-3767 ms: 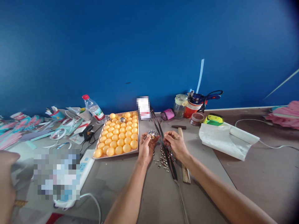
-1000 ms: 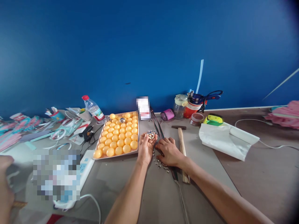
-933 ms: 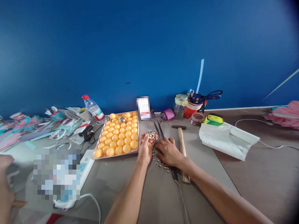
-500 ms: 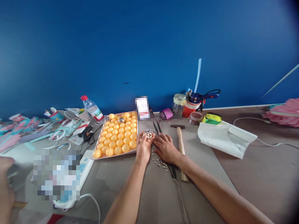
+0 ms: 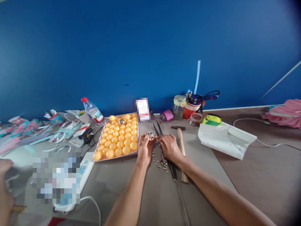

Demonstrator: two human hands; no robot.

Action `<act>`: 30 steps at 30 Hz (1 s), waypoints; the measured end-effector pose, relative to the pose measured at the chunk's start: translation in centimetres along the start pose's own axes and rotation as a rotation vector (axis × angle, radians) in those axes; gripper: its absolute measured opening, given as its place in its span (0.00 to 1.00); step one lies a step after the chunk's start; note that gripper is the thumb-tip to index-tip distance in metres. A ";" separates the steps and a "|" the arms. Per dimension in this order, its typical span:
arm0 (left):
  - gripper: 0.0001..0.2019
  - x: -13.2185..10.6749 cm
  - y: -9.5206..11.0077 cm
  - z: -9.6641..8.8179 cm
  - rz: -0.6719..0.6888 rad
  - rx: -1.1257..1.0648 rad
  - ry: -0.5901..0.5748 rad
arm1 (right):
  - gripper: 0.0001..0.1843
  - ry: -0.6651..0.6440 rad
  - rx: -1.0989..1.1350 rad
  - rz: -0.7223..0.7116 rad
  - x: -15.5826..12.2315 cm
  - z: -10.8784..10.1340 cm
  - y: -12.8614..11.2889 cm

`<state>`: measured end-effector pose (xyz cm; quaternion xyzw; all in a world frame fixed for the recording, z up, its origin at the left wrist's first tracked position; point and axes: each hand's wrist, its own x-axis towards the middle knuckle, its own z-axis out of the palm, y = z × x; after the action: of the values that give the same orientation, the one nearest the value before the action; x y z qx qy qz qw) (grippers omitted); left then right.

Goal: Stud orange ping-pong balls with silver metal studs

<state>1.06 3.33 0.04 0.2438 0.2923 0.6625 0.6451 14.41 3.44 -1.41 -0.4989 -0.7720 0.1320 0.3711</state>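
My left hand (image 5: 144, 150) is closed around a small ball covered with shiny silver studs (image 5: 150, 135), held just above the table. My right hand (image 5: 169, 147) is raised beside it, fingers pinched together near the ball on something too small to make out. Under both hands lies a scatter of loose silver studs (image 5: 160, 163) on the grey table (image 5: 131, 188). To the left stands a tray of orange balls (image 5: 117, 138), and one studded silver ball (image 5: 121, 121) sits among them.
A hammer (image 5: 180, 147) and long dark strips (image 5: 172, 169) lie right of my hands. White paper (image 5: 223, 139), a jar (image 5: 178, 106), a red cup of tools (image 5: 191, 105), a water bottle (image 5: 92, 110) and a power strip (image 5: 82, 169) surround them. Another person's hand (image 5: 4, 188) shows at far left.
My right hand lay flat on the loose studs a second ago; it has lifted and now pinches beside the studded ball. The left hand has kept hold of the ball.
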 end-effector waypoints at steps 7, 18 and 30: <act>0.10 0.0 0.0 -0.2 -0.033 -0.033 -0.052 | 0.11 0.199 0.421 0.289 0.3 -0.7 -0.4; 0.11 0.0 -0.4 0.0 -0.081 -0.008 -0.091 | 0.12 0.098 0.899 0.489 0.6 -0.2 -2.3; 0.12 -0.5 -0.8 0.5 -0.124 -0.005 -0.060 | 0.04 0.201 0.538 0.229 0.2 0.3 -1.9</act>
<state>1.94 2.83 -0.14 0.2433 0.2859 0.6143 0.6941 12.86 2.76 -0.44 -0.4772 -0.6077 0.3226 0.5468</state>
